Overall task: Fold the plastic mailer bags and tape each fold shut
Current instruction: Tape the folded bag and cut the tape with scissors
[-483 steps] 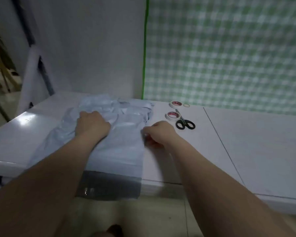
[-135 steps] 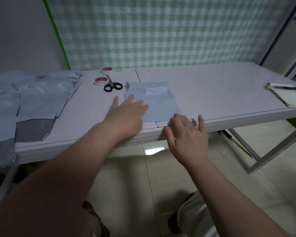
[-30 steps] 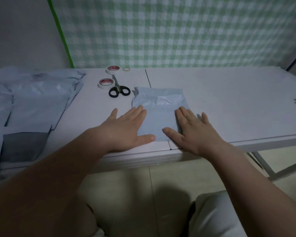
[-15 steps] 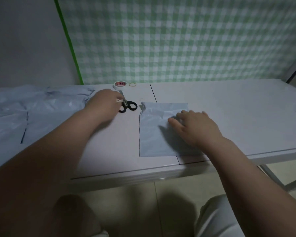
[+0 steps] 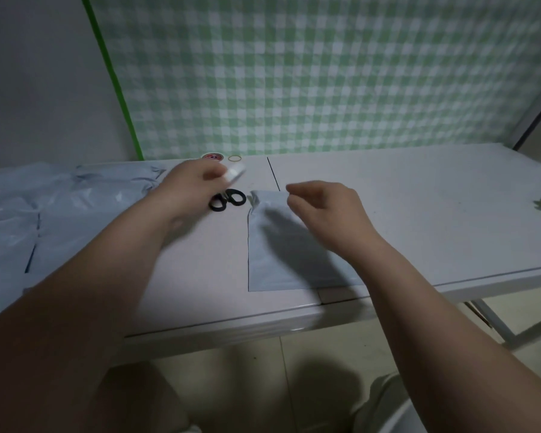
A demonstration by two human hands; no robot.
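Folded mailer (image 5: pixel 281 251): it lay flat on the desk (image 5: pixel 419 214), its near edge close to the front rim. No tape showed on it, so by my judgement taping was the step due.
Left hand (image 5: pixel 191 189): it was raised beyond and to the left of the folded mailer. As far as the motion blur allowed, its grip was closed round a white tape roll (image 5: pixel 235 174), probably lifted to bring tape to the fold.
Right hand (image 5: pixel 325 214): it hovered over the folded mailer's far half, clear of the plastic, with its shadow on it. The grip was loosely curled, thumb and forefinger close together, and held nothing. I judged it was placed to catch the tape's free end or to press the fold down.
Scissors (image 5: pixel 228 200): black-handled, they lay just left of the folded mailer's far corner, partly under the left hand and handy for cutting.
Second tape roll (image 5: pixel 212 156): it sat farther beyond and left of the folded mailer, by the wall, with a thin ring (image 5: pixel 235 158) beside it.
Unfolded mailers (image 5: pixel 60 201): they were heaped well to the left of the folded mailer, apparently waiting their turn.
In the way: nothing rested on the folded mailer. With no hand on it, the fold could spring open. The scissors lay between the tape roll and the folded mailer, so the roll would need to pass above them.
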